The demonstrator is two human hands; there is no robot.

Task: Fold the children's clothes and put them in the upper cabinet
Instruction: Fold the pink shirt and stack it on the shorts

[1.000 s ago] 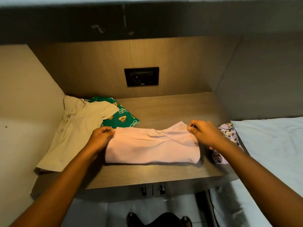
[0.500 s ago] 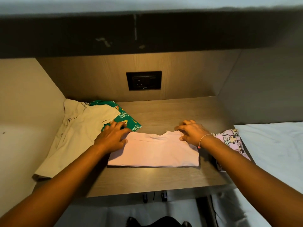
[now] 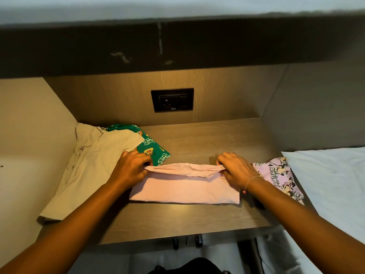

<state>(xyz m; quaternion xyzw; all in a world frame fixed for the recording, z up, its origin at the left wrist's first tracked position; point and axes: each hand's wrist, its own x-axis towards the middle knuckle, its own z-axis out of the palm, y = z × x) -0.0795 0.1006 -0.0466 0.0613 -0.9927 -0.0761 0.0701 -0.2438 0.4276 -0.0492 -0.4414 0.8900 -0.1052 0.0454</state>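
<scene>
A pale pink garment [image 3: 183,189] lies folded into a wide strip near the front of the wooden shelf [image 3: 207,139]. My left hand [image 3: 131,168] pinches its far left corner and my right hand [image 3: 236,171] pinches its far right corner, lifting the far edge a little off the shelf. A beige shirt [image 3: 92,167] lies spread out at the left, partly over a green cartoon-print garment [image 3: 153,148]. A pink cartoon-print garment [image 3: 278,174] lies at the right, just beyond my right wrist.
The dark underside of the upper cabinet [image 3: 177,44] spans the top of the view. A black wall socket [image 3: 172,99] sits in the back panel. A white mattress [image 3: 331,180] borders the shelf on the right. Side walls close in left and right.
Both hands went from pressing flat on the pink garment to gripping its far corners, and the far edge is now raised. The other clothes have stayed put.
</scene>
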